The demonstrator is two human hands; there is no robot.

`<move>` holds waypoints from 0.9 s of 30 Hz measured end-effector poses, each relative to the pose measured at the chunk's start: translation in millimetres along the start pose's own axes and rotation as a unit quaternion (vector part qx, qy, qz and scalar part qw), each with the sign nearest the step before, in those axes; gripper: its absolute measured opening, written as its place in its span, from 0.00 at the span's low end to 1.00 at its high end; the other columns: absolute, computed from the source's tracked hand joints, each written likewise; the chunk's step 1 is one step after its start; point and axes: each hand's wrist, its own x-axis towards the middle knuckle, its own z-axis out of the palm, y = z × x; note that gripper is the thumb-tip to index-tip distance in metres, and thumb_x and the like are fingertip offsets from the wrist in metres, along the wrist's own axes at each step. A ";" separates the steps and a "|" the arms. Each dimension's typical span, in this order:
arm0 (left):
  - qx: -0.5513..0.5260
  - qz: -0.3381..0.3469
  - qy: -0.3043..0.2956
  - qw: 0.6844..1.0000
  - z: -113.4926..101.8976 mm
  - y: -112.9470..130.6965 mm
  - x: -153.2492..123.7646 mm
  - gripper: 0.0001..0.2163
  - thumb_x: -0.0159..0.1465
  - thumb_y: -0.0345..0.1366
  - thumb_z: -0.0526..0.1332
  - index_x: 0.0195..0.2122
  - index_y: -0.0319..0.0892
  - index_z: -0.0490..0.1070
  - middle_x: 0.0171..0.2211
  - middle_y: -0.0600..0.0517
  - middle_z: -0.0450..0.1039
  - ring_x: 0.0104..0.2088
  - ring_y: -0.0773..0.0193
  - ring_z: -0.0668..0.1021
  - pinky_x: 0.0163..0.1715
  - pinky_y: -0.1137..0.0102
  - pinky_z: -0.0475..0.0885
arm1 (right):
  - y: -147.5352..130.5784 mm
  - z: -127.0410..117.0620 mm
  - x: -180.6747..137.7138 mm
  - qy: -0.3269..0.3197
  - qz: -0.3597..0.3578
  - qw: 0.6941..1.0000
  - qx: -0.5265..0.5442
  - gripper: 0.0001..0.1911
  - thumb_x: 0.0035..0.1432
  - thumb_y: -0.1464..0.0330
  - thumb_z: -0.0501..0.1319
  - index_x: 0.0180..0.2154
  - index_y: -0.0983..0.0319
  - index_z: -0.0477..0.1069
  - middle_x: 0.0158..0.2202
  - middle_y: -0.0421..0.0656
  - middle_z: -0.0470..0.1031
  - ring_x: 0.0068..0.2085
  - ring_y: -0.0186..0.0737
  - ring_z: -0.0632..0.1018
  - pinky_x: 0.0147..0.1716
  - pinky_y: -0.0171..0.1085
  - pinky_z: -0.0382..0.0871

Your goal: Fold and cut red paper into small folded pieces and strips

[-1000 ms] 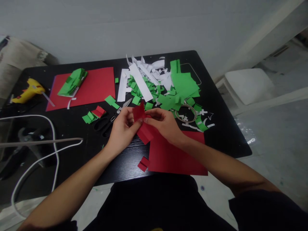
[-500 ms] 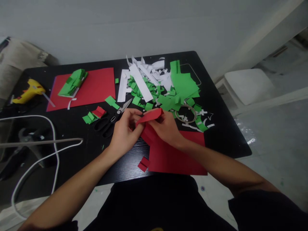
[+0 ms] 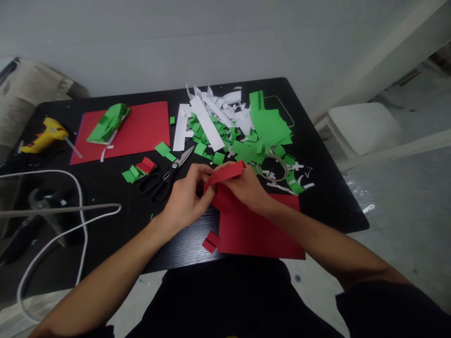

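Note:
Both hands pinch one folded red paper strip [image 3: 227, 173] over the front middle of the black table. My left hand [image 3: 190, 195] grips its left end between thumb and fingers. My right hand [image 3: 248, 188] is closed on the other side, with the fingers partly hidden behind the strip. Below the hands lies a red paper sheet [image 3: 259, 230], its upper part covered by my right hand and wrist. A small creased red piece [image 3: 211, 241] rests by the sheet's left edge. Black-handled scissors [image 3: 165, 176] lie partly spread just left of my left hand.
Green paper scraps [image 3: 271, 124] and white paper strips [image 3: 206, 122] are heaped at the back, near a tape roll [image 3: 272, 168]. A yellow glue gun [image 3: 47, 136] sits far left beside another red sheet [image 3: 148, 126] bearing a green paper bundle [image 3: 110, 123]. White cable [image 3: 82, 202] loops at left.
The top of the red strip has shifted slightly right and tilted a little with my hands. The whole view has moved slightly; the things on the table lie as before.

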 end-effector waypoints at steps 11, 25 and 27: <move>0.085 0.056 0.000 0.995 -7.8 -2.0 2.1 0.17 0.66 0.33 0.66 0.54 0.44 0.66 0.37 0.55 0.78 0.30 0.67 0.80 0.31 0.72 0.76 | 5.6 -4.5 5.7 -0.002 0.028 1.000 -0.008 0.08 0.53 0.72 0.67 0.38 0.61 0.81 0.38 0.42 0.85 0.40 0.41 0.84 0.43 0.39 0.76; 0.229 0.177 0.042 0.956 -24.9 -1.3 8.6 0.24 0.70 0.29 0.62 0.67 0.48 0.66 0.54 0.45 0.74 0.52 0.54 0.80 0.50 0.61 0.80 | 8.4 -12.5 6.6 -0.042 0.066 0.989 -0.125 0.08 0.56 0.75 0.68 0.38 0.61 0.82 0.38 0.46 0.86 0.40 0.44 0.85 0.43 0.41 0.79; 0.242 0.179 0.049 0.952 -25.6 -2.0 8.4 0.23 0.71 0.29 0.62 0.66 0.47 0.67 0.54 0.44 0.75 0.52 0.54 0.80 0.51 0.61 0.80 | 11.0 -11.9 7.4 -0.043 0.062 0.989 -0.126 0.08 0.56 0.76 0.68 0.38 0.61 0.82 0.38 0.46 0.86 0.40 0.44 0.85 0.43 0.42 0.79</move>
